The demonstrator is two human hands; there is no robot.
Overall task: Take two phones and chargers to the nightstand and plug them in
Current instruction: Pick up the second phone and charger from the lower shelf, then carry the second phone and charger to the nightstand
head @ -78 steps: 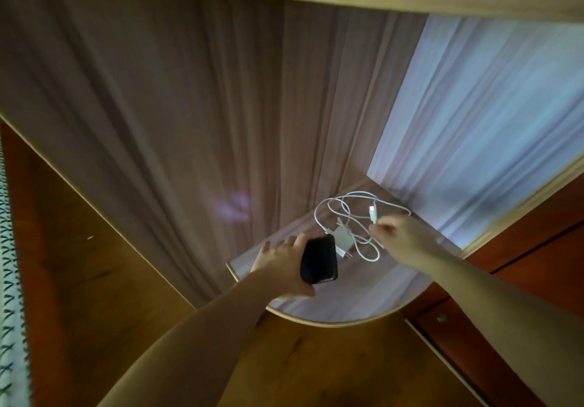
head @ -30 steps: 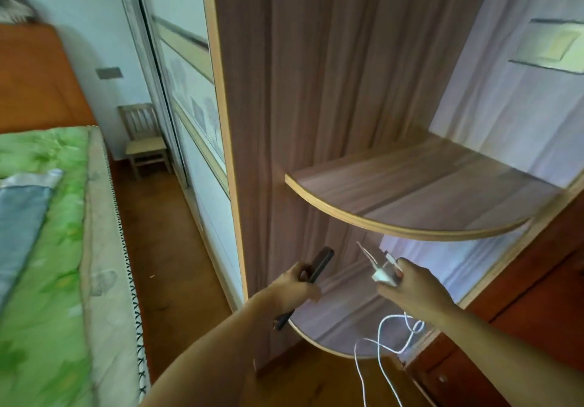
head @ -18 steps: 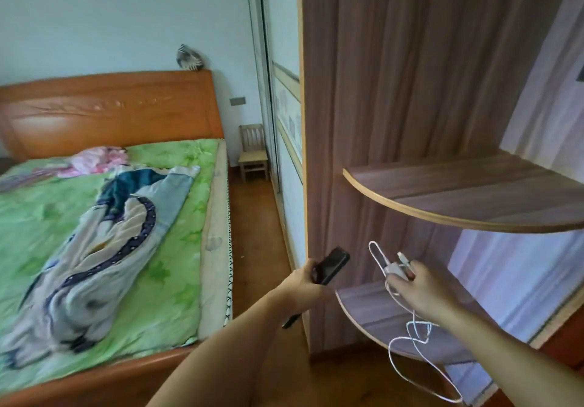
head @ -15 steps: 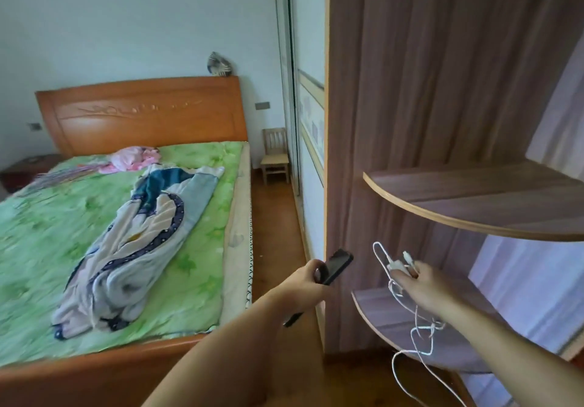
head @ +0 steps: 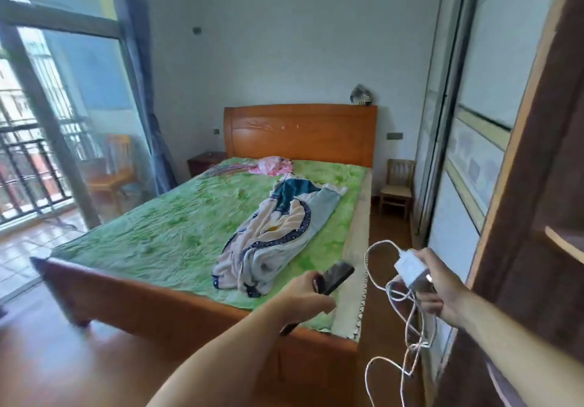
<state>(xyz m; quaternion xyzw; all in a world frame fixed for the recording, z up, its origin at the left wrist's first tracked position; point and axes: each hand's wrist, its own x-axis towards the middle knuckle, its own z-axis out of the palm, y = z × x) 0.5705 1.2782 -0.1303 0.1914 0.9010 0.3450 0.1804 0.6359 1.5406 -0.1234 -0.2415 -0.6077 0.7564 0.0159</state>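
My left hand (head: 305, 296) grips a black phone (head: 336, 277), its top end pointing up and to the right; whether a second phone lies under it I cannot tell. My right hand (head: 442, 283) holds a white charger plug (head: 410, 268), and its white cable (head: 401, 321) hangs in loops below the hand. Both hands are out in front of me near the bed's foot corner. A dark wooden nightstand (head: 203, 162) stands far off, left of the headboard.
A bed (head: 177, 236) with a green cover and a crumpled blanket (head: 278, 232) fills the middle. A small wooden chair (head: 398, 185) stands at the far end of the narrow aisle beside the sliding wardrobe (head: 467, 141). A glass balcony door (head: 47, 122) is on the left.
The view has swung left from the corner shelves to the whole bedroom. Both hands keep their hold on the phone and charger, now held in front of the bed.
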